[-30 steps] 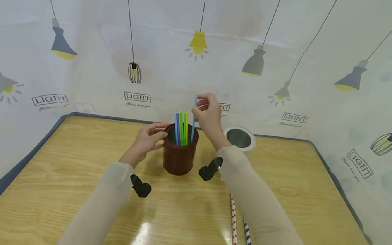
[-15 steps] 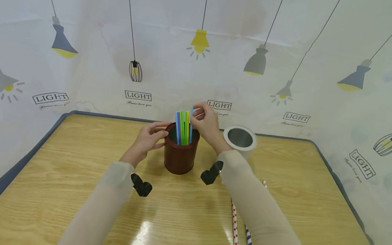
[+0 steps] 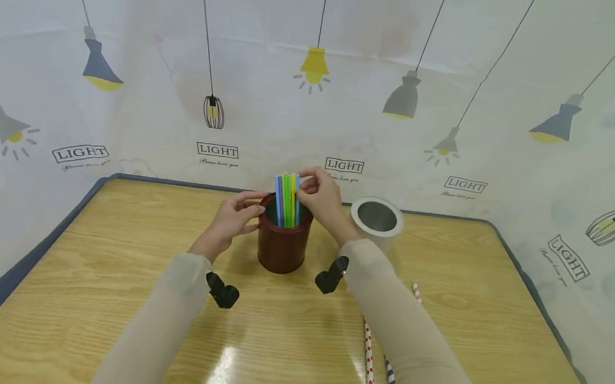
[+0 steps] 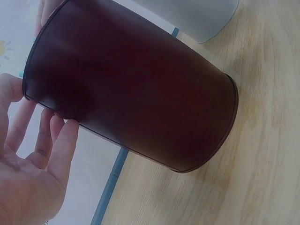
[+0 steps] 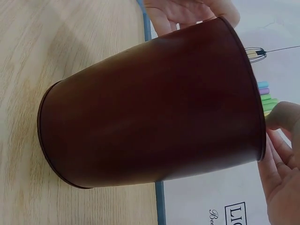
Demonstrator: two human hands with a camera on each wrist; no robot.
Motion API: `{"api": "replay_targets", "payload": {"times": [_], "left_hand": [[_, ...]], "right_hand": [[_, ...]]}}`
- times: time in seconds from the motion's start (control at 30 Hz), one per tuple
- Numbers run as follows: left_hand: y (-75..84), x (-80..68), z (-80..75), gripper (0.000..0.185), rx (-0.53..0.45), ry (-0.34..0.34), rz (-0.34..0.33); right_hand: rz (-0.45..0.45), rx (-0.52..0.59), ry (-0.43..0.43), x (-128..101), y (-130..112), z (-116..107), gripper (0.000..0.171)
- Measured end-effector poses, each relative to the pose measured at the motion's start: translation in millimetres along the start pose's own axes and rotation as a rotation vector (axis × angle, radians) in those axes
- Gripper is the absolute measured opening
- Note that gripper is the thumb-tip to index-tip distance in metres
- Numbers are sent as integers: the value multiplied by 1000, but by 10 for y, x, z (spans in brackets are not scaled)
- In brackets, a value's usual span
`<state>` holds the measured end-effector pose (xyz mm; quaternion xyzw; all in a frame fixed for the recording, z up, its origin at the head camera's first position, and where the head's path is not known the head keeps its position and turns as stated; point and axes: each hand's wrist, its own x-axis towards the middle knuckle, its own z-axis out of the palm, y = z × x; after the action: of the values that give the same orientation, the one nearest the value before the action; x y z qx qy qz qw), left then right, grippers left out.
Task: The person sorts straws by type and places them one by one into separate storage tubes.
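Right fingers (image 3: pixel 312 172) pinch a blue straw (image 3: pixel 297 213), left fingers (image 3: pixel 250 197) grip the cup (image 3: pixel 281 252) beneath! Loosen left, it could tip

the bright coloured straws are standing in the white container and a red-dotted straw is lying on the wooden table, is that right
Not quite: the bright coloured straws stand in the dark red container, not the white container, as the head view shows. A red-dotted straw is indeed lying on the wooden table.
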<state>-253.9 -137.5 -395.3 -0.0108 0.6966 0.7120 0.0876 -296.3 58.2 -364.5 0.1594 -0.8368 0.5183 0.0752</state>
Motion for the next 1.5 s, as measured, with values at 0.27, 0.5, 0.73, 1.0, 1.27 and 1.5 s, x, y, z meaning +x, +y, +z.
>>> {"api": "replay_targets", "payload": {"times": [0.27, 0.5, 0.73, 1.0, 1.27, 1.5], "left_hand": [[9, 1, 5, 39, 1, -12, 8], [16, -3, -21, 41, -28, -28, 11], [17, -58, -78, 44, -26, -20, 10], [218, -198, -54, 43, 32, -44, 116], [426, -303, 177, 42, 30, -91, 163], [542, -351, 548, 37, 48, -185, 174]], "right_hand": [[10, 14, 11, -12, -37, -11, 33], [12, 74, 16, -28, -77, -76, 33], [20, 152, -28, -114, -118, -219, 28], [-8, 141, -85, -332, -101, -547, 28], [-22, 94, -167, -648, -280, -852, 28], [-118, 2, -184, -872, -217, -1074, 25]]}}
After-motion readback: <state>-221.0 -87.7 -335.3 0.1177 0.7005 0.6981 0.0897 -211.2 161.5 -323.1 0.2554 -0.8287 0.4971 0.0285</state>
